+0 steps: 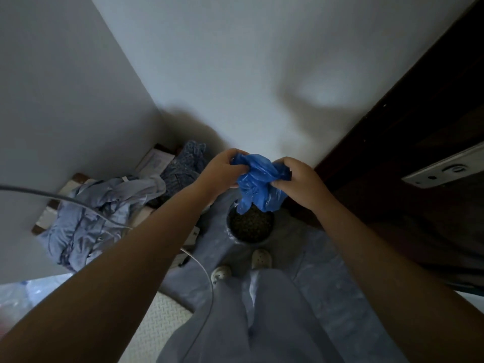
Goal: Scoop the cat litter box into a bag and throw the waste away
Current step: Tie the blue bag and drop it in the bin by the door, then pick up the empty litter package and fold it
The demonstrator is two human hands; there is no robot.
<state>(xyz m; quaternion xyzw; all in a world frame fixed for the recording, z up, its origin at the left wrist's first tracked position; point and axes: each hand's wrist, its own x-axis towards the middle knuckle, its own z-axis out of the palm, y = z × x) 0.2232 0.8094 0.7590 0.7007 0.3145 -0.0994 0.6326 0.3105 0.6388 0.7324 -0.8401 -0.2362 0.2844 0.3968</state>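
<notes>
A heap of pale clothes lies on the floor at left. The left hand pinches one side of the crumpled blue bag, the right hand the other, fingers curled into the plastic. The bag hangs between them, equally near both, its length pointing down at a round container of dark pellets directly below; its mouth seems unopened.

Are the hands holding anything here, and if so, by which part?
A blue plastic bag, held at its bunched top: the left hand pinches one side, the right hand the other; the rest hangs down.
</notes>
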